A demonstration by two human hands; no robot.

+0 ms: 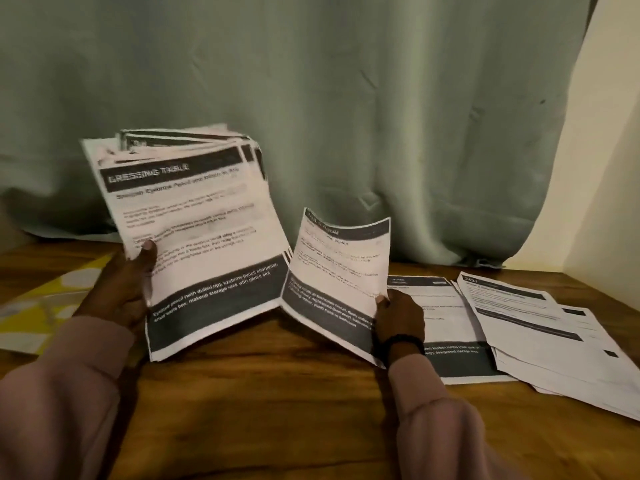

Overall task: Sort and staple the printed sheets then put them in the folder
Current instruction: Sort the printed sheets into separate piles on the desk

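Observation:
My left hand (128,285) grips a thick stack of printed sheets (197,237) by its left edge, thumb on the front page, which has dark bands across its top and bottom. The stack stands tilted above the wooden table (259,410). My right hand (398,318) pinches the right edge of a single printed sheet (339,271), held upright and slightly curled just right of the stack. Two piles of sheets lie flat on the table at the right: a nearer pile (446,327) partly behind my right hand, and a fanned pile (554,344) further right.
A yellow and white patterned folder-like item (38,306) lies on the table at the left, partly behind my left arm. A grey-green curtain (346,116) hangs behind the table. A pale wall (609,168) closes the right side.

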